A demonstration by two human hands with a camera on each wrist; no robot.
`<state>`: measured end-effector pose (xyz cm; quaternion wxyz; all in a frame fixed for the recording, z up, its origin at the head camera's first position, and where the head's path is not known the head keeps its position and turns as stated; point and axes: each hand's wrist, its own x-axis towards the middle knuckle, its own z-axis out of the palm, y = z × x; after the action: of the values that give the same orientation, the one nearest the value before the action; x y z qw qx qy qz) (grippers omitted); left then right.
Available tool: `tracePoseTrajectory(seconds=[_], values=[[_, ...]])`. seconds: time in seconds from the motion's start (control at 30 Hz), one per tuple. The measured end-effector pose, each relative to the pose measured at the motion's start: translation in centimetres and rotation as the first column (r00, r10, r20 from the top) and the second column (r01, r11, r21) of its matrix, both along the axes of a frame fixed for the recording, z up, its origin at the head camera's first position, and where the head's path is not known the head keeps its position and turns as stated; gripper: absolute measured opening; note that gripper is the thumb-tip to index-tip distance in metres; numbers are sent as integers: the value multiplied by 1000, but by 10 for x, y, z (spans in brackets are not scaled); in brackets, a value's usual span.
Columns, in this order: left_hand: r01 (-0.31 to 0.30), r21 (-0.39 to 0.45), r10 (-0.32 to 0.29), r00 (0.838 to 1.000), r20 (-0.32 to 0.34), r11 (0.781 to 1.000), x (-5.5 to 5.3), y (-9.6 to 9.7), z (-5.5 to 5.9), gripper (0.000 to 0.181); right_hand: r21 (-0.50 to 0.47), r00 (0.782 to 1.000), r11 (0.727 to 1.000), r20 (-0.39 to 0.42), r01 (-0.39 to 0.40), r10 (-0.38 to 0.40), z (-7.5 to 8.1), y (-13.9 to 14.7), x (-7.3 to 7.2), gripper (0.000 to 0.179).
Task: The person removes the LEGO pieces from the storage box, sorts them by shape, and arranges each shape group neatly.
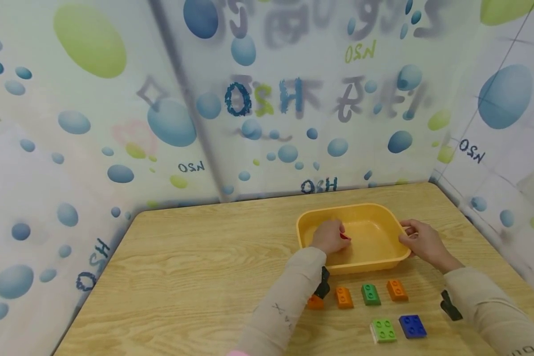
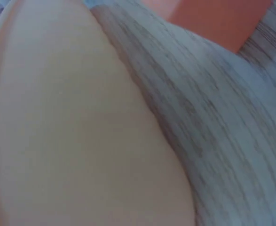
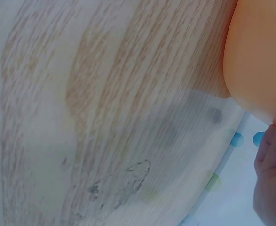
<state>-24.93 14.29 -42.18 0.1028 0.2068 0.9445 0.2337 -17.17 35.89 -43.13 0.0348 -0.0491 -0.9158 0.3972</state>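
Note:
A yellow plastic tray (image 1: 374, 261) stands on the wooden table. Inside it, near its left side, my left hand (image 1: 330, 236) holds a small red piece (image 1: 345, 237), probably a toy brick, mostly hidden by the fingers. My right hand (image 1: 424, 241) grips the tray's right rim between thumb and fingers. In the right wrist view, part of that hand (image 3: 272, 183) shows at the tray's outer wall (image 3: 260, 56). A blurred, pale surface fills much of the left wrist view and hides the left fingers.
Toy bricks lie in front of the tray: an orange one (image 1: 315, 302) partly behind the left sleeve, another orange (image 1: 344, 297), a green (image 1: 371, 294), a third orange (image 1: 397, 290), a light green (image 1: 384, 330) and a blue (image 1: 412, 326). A patterned curtain (image 1: 267, 148) hangs behind the table (image 1: 182, 277).

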Motion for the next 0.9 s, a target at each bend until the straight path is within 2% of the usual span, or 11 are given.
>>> tracePoseTrajectory(seconds=[0.23,0.43,0.73,0.9], values=[[-5,112,0,999,50,994,0,-10,6,37,-1,1000,1000,13,-4,4,1,0,0,42],[-9,160,0,998,56,987,3,-21,14,42,-9,1000,1000,16,-3,3,1,0,0,42],[91,173,-88,996,-28,981,18,-42,24,43,4,1000,1000,0,-7,7,3,-2,2,41],[168,191,-154,984,-88,967,31,-54,27,37,-3,1000,1000,9,-2,2,4,-3,2,41]])
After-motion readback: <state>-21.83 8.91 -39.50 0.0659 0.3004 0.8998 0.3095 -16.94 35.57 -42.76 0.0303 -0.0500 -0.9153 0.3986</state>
